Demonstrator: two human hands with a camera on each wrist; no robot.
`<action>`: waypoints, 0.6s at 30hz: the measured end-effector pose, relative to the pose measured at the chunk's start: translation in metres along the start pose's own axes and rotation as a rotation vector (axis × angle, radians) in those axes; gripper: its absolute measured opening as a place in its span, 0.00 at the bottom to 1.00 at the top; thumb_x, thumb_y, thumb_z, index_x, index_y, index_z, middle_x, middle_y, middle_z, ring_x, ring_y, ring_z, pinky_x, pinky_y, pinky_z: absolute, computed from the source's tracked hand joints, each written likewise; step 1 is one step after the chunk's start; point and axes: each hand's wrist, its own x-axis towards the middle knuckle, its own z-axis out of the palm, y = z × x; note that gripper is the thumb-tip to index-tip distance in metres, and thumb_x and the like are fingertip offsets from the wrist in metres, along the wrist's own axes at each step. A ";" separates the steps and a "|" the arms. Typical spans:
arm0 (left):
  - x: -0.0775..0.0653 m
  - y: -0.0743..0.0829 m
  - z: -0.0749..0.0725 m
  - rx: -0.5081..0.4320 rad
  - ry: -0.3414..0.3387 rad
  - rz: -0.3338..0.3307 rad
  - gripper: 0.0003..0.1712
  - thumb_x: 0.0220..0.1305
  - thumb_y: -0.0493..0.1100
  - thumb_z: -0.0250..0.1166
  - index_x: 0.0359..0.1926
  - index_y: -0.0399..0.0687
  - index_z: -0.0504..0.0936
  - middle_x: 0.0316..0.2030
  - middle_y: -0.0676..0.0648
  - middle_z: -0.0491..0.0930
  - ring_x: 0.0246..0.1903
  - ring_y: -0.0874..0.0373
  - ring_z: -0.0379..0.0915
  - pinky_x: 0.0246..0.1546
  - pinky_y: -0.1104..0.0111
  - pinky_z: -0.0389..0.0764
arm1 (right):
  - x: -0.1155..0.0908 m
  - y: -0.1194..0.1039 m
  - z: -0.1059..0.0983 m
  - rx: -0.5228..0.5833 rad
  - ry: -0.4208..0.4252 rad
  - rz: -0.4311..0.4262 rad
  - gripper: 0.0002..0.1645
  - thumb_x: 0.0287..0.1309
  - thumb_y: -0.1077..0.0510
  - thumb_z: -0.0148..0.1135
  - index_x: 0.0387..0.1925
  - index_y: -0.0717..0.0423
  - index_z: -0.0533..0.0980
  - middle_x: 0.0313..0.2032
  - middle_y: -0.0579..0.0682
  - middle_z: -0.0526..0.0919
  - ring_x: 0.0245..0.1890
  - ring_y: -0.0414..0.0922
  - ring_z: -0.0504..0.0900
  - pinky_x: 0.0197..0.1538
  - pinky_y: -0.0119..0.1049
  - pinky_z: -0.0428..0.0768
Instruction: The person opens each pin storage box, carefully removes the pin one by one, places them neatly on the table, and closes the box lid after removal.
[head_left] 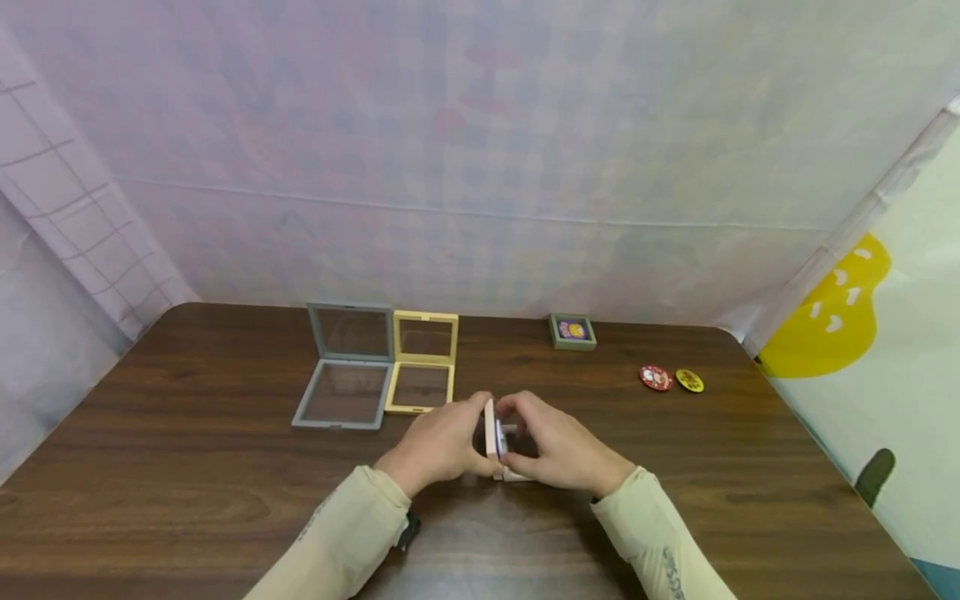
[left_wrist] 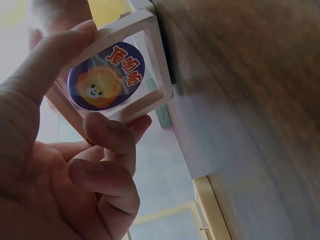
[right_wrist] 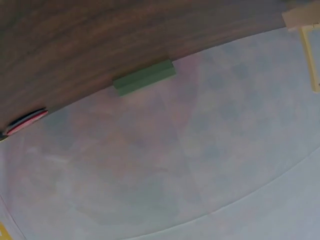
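Note:
My left hand (head_left: 442,446) grips the upright half of a small, pale hinged display frame (head_left: 491,429) near the middle of the table. In the left wrist view that white frame (left_wrist: 159,60) has a clear window. Through it shows a round blue badge (left_wrist: 102,82) with a yellow cartoon animal and red lettering. My right hand (head_left: 558,442) pinches the badge at the window's other side, its thumb and forefinger curled at the edge. The frame's other half lies low beneath the right hand, mostly hidden. The right wrist view shows neither the hand nor the badge.
An open grey frame (head_left: 324,392) and an open yellow frame (head_left: 388,390) stand at the left back. Farther right sits a green frame (head_left: 557,342) holding a purple badge. A red badge (head_left: 656,378) and a yellow badge (head_left: 690,381) lie near the right edge. Patterned cloth (head_left: 480,167) hangs behind.

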 end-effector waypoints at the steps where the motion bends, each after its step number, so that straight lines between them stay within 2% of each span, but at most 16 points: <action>1: 0.000 0.000 0.000 -0.002 -0.002 0.000 0.46 0.41 0.57 0.77 0.59 0.45 0.69 0.41 0.49 0.82 0.32 0.59 0.75 0.31 0.65 0.76 | 0.000 0.001 0.001 0.012 0.015 -0.013 0.28 0.53 0.50 0.67 0.54 0.49 0.68 0.47 0.44 0.77 0.37 0.38 0.78 0.39 0.28 0.78; 4: 0.000 0.000 0.000 -0.014 -0.005 0.002 0.45 0.41 0.56 0.77 0.59 0.45 0.69 0.39 0.50 0.81 0.29 0.61 0.73 0.28 0.67 0.73 | 0.000 0.002 0.002 0.041 0.040 -0.040 0.22 0.58 0.50 0.63 0.53 0.47 0.68 0.47 0.43 0.75 0.38 0.37 0.78 0.39 0.28 0.78; 8: 0.001 0.000 0.000 -0.030 -0.010 0.009 0.43 0.41 0.54 0.77 0.57 0.44 0.70 0.36 0.51 0.79 0.27 0.61 0.71 0.26 0.68 0.72 | -0.001 0.002 0.003 0.053 0.026 -0.024 0.18 0.63 0.48 0.58 0.52 0.45 0.68 0.44 0.43 0.77 0.36 0.35 0.78 0.39 0.28 0.78; 12: 0.001 0.001 -0.001 -0.031 -0.014 0.019 0.37 0.41 0.53 0.77 0.51 0.47 0.71 0.33 0.52 0.78 0.26 0.61 0.71 0.25 0.69 0.71 | -0.001 0.001 0.004 0.035 0.023 0.000 0.18 0.62 0.48 0.58 0.51 0.46 0.68 0.38 0.44 0.78 0.32 0.36 0.77 0.35 0.27 0.75; 18: 0.001 0.004 -0.001 -0.008 -0.004 0.013 0.39 0.40 0.53 0.77 0.52 0.47 0.71 0.34 0.52 0.79 0.27 0.62 0.71 0.26 0.68 0.71 | 0.001 -0.001 0.004 0.033 0.020 0.023 0.17 0.60 0.50 0.59 0.50 0.46 0.68 0.37 0.42 0.79 0.30 0.35 0.77 0.34 0.26 0.74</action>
